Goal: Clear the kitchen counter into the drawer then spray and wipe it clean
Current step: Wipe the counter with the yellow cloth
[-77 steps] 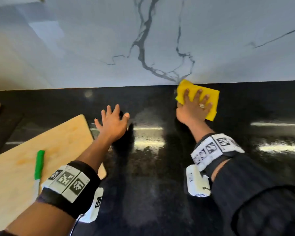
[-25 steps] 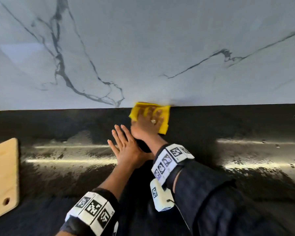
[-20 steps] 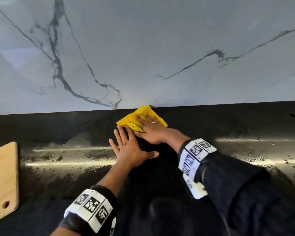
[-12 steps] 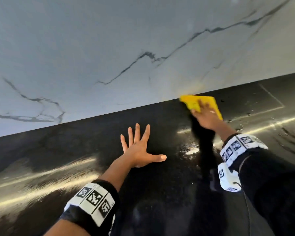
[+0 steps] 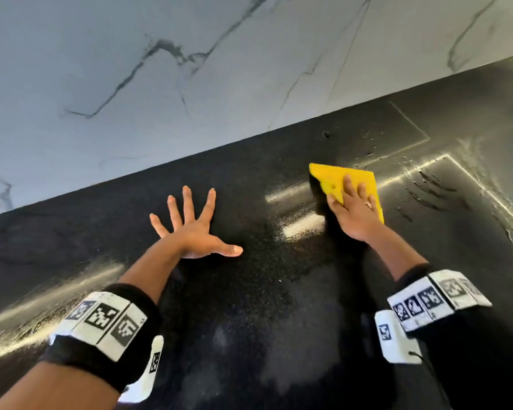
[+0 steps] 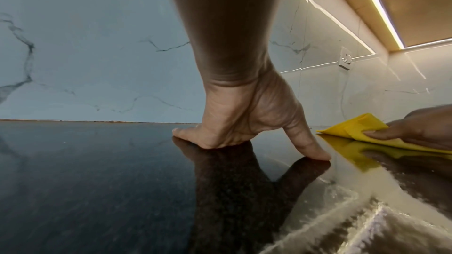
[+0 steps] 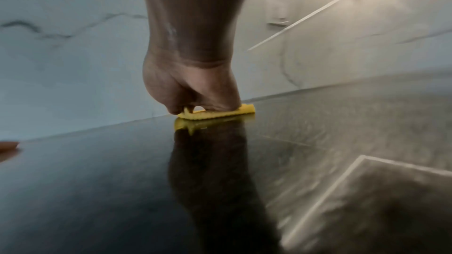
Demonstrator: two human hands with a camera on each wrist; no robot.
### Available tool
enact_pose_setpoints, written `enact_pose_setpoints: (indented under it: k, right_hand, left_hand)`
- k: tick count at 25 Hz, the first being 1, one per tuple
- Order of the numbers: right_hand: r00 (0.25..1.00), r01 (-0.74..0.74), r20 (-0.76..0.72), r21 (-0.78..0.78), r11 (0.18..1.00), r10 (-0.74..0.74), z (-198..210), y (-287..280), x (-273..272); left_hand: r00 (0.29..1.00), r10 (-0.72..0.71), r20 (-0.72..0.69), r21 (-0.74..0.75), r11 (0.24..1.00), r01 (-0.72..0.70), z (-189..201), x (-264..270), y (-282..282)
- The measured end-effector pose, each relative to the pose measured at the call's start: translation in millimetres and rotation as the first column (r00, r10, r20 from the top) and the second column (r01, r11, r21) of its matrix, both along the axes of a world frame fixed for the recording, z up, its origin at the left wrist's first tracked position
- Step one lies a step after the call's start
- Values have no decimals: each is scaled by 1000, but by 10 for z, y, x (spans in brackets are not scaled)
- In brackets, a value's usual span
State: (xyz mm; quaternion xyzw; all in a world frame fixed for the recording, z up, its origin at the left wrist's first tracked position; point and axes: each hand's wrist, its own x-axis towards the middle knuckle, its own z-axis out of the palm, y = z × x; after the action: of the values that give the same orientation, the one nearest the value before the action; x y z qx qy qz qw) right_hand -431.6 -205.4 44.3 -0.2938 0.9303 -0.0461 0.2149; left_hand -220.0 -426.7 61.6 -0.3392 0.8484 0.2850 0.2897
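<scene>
Counter is the black glossy one under a marble backsplash, and going left to right: the cutting board that sat at the far left a second ago is out of frame now, since the view has slid rightward along the top. Left hand is flat on the stone with its fingers fanned wide and thumb out, holding nothing, just bracing; the left wrist view shows the palm heel and thumb tip touching the surface. Half a second back the yellow cloth was jammed right up against the wall line, now it's pulled away from the backsplash toward the middle of the top, with the right hand on top of it, fingers laid straight over it and pressing down. Right wrist view hints the thumb may tuck under an edge, too blurry to call. I'd say the back strip is wiped and the pass is heading right. Wet streaks and droplets lie just right of the cloth, so that patch isn't done. Further right a thin inset outline runs across the stone, where water could collect. Plenty of open stone either way, wall close behind
</scene>
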Motion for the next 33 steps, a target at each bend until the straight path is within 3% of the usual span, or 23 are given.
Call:
enact_pose_setpoints:
  k: [1, 2, 4, 5, 6, 8, 9, 11, 12, 14, 15, 17, 19, 21, 23, 25, 27, 28, 30, 33]
  right_hand:
    - [994, 112, 7, -22, 993, -112, -10, -43, 33]
    - [995, 100, -1, -20, 995, -100, -20, -123, 232]
    - [987, -162, 12, -56, 985, 163, -61, -201, 924]
    - [944, -325, 28, -108, 940, 330, -61, -141, 1251]
    - [904, -419, 34, -142, 897, 427, -66, -53, 1358]
    - [884, -464, 8, -105, 880, 467, -60, -91, 896]
    - [918, -395, 4, -42, 918, 396, -74, -223, 527]
    - [997, -76, 11, 25, 997, 76, -33, -574, -323]
    - [997, 73, 9, 18, 997, -73, 3, -768, -668]
    - [977, 211, -16, -40, 977, -212, 36, -1137, -882]
    - [985, 172, -12, -54, 984, -173, 35, -1320, -745]
    - [997, -82, -9, -29, 996, 82, 6, -1662, -110]
    - [893, -447, 47, -29, 894, 448, -17, -1759, 414]
    - [787, -611, 51, -75, 788, 615, -9, -1623, 249]
    - [878, -479, 1, -3, 878, 479, 38, -1338, -362]
    - [993, -107, -43, 56, 993, 110, 66, -1058, -968]
    - [989, 144, -37, 36, 989, -143, 92, -1018, -1142]
    - [992, 126, -28, 10, 992, -126, 84, -1110, -1013]
    - [994, -111, -16, -6, 994, 111, 38, -1286, -506]
    - [827, -562, -11, -37, 826, 562, -63, -971, 392]
  left_hand:
    - [1000, 3, 10, -2, 1000, -3, 13, -28, -2]
    - [1000, 7, 22, -2, 1000, -7, 41, -76, -6]
    - [999, -7, 38, -11, 1000, 7, 109, -204, -21]
    - [999, -26, 45, -9, 1000, 27, 134, -247, -36]
    - [998, -46, 53, 2, 999, 46, 149, -275, -57]
    - [997, -55, 53, 31, 998, 53, 160, -290, -89]
    - [997, -52, 48, 38, 998, 51, 159, -286, -94]
    - [997, -65, 38, 40, 997, 63, 126, -268, -89]
    - [997, -67, 38, 45, 997, 65, 104, -272, -104]
    - [998, -50, 48, 64, 997, 46, 89, -309, -122]
    - [997, -50, 53, 65, 997, 46, 95, -333, -127]
    - [996, -56, 69, 59, 997, 52, 89, -344, -126]
    - [995, -51, 83, 46, 998, 48, 89, -329, -129]
    - [996, -45, 71, 26, 999, 44, 83, -317, -119]
    - [998, -39, 50, 27, 999, 38, 55, -318, -126]
    - [998, -43, 48, 34, 999, 42, 21, -324, -142]
    - [997, -46, 58, 40, 998, 44, 17, -349, -156]
    - [997, -44, 63, 44, 998, 41, 18, -358, -161]
    - [997, -46, 65, 42, 998, 43, 15, -360, -160]
    - [997, -55, 60, 26, 998, 53, 22, -341, -147]
